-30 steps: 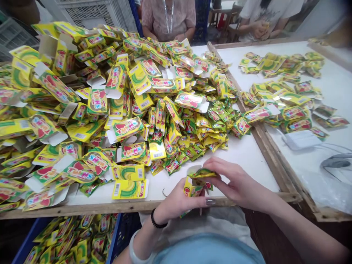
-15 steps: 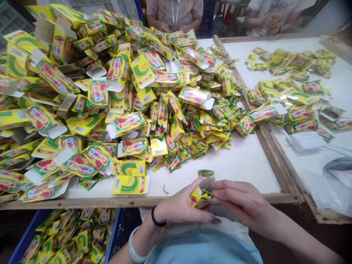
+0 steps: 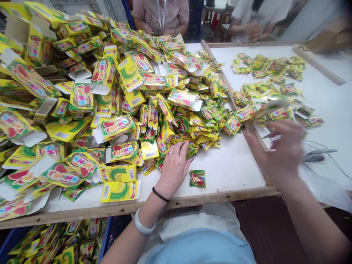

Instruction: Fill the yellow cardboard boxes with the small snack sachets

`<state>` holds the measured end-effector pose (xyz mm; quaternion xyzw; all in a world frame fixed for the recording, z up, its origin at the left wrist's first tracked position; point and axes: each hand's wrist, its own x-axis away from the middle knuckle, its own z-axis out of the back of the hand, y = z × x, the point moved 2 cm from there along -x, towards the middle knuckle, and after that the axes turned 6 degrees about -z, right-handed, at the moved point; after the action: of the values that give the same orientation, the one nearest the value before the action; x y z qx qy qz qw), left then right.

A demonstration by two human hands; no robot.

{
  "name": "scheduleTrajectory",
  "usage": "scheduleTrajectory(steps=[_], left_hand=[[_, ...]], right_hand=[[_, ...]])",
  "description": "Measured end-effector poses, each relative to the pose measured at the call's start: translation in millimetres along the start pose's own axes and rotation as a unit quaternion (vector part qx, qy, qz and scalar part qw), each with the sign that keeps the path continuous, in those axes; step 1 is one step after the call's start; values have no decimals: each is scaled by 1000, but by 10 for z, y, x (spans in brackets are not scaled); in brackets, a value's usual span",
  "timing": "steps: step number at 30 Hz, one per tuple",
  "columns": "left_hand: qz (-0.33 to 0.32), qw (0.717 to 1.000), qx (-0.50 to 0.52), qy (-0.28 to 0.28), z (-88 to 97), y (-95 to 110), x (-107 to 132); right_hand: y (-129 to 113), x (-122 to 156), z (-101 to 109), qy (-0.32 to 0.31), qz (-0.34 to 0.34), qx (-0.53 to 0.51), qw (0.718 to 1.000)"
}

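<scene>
The left hand [image 3: 173,169] is laid on the white table top [image 3: 228,165] at lower centre of the frame, with the fingers [image 3: 183,151] slightly spread and their tips against the near edge of the heap of yellow cartons and sachets [image 3: 82,99]; nothing is seen to be pinched. The right hand [image 3: 283,146] is blurred by motion at right of the frame, over the wooden divider [image 3: 205,44]. Its fingers appear parted, but whether anything is held cannot be told. A small sachet [image 3: 197,179] lies flat on the table top, just right of the left hand and touching neither hand. A second pile of sachets [image 3: 266,80] is spread beyond the divider, at upper right. Flat yellow cartons [image 3: 118,191] lie near the front rail [image 3: 220,195]. A blue crate [image 3: 106,229] of further packets stands below the table at lower left. Two seated people [image 3: 161,14] occupy the top of the frame. Contact with the heap is best kept light and flat-handed, so that cartons are not slid out of place, and the loose sachet is best kept clear of the heap.
</scene>
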<state>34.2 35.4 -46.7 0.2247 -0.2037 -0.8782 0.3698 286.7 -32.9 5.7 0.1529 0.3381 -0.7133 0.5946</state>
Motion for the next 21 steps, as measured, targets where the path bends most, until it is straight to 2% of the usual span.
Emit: scheduleTrajectory(steps=[1, 2, 4, 7, 9, 11, 13, 14, 17, 21], left_hand=[[5, 999, -43, -4, -32, -21, -50], [9, 997, -75, -9, -57, -33, -90], [10, 994, -105, -19, -77, -34, -131], [25, 999, -39, -12, -35, -39, -95], [69, 995, 77, 4, 5, -66, -26], [133, 964, 231, 1, 7, -98, 57], [183, 913, 365, -26, -35, -102, 131], [196, 891, 408, -42, -61, -92, 159], [194, 860, 462, -93, -122, -24, 206], [163, 815, 535, -149, -114, 85, 230]], right_hand=[[-63, 37, -142, -33, 48, 28, 998], [-139, 94, -309, -93, 84, 53, 991], [-289, 217, -610, -165, 150, 88, 971], [-375, 284, -819, -190, 180, 96, 960], [-357, 234, -756, -175, 140, 29, 974], [-330, 155, -593, -180, 51, -91, 978], [-361, 100, -419, -242, -17, -206, 948], [-409, 87, -343, -291, -23, -242, 925], [-633, 89, -206, -419, 63, -257, 869], [-839, 104, -267, -460, 158, -170, 857]])
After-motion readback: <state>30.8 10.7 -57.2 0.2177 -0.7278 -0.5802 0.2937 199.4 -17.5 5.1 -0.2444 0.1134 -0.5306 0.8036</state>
